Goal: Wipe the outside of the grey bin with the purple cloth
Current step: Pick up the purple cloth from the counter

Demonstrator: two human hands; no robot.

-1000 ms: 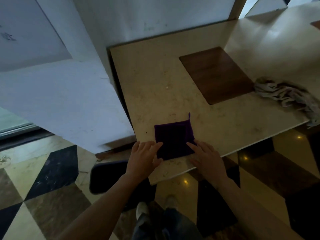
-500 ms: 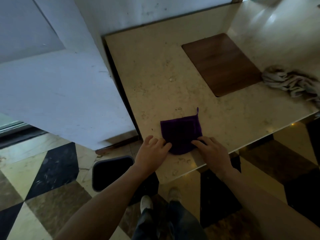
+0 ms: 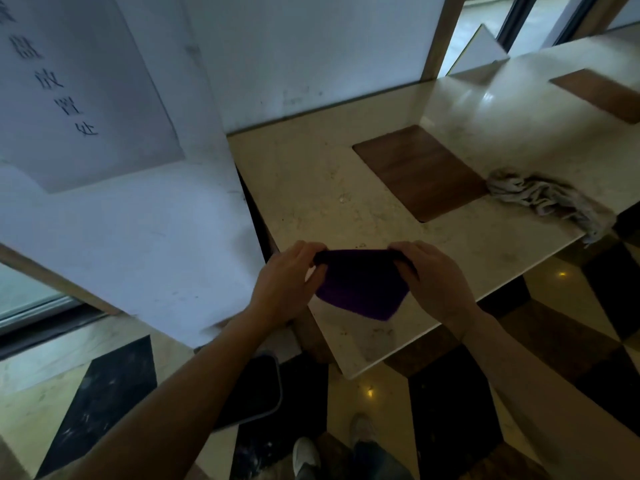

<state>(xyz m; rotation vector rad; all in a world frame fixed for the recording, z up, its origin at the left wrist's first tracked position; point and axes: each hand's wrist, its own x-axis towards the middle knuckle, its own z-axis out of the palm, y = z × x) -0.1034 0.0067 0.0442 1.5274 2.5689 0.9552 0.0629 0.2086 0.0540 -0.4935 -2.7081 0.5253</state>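
The purple cloth [image 3: 360,287] hangs stretched between both my hands, lifted just above the near corner of the marble counter [image 3: 311,188]. My left hand [image 3: 287,282] pinches its upper left corner and my right hand [image 3: 433,275] pinches its upper right corner. The cloth's lower point droops towards the counter. The grey bin [image 3: 256,389] stands on the floor below the counter's left end, dark inside, its rim partly hidden behind my left forearm.
A crumpled grey rag [image 3: 543,199] lies at the counter's right edge. A brown wooden inset [image 3: 419,171] sits in the countertop. A white wall panel with a paper notice [image 3: 79,88] is to the left. My shoes [image 3: 304,455] stand on the patterned floor.
Both hands have gripped the cloth's top corners and lifted it off the counter, where it lay flat before. The view has tilted upward.
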